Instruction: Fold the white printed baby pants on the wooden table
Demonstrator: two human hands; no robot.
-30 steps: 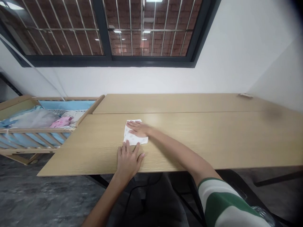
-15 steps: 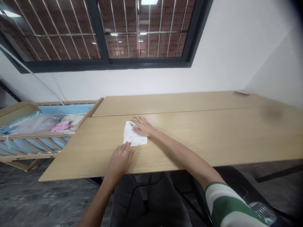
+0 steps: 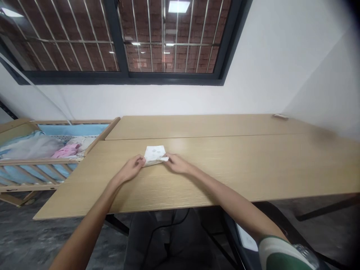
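A small white printed cloth (image 3: 154, 153) lies folded on the long wooden table (image 3: 225, 165). My left hand (image 3: 129, 169) pinches the cloth's near left corner. My right hand (image 3: 176, 163) pinches its near right corner. Between the two hands the near edge is lifted a little off the table and folded over toward the far side.
A wooden cot (image 3: 36, 157) with blue lining and pink and white clothes (image 3: 67, 150) stands against the table's left end. A small flat object (image 3: 280, 116) lies at the far right corner. White wall and a barred window are behind. Dark chair parts show under the table.
My right hand slid off the top of the cloth to its near right corner. My left hand came up from the table to the near left corner. Both now pinch and lift the near edge.
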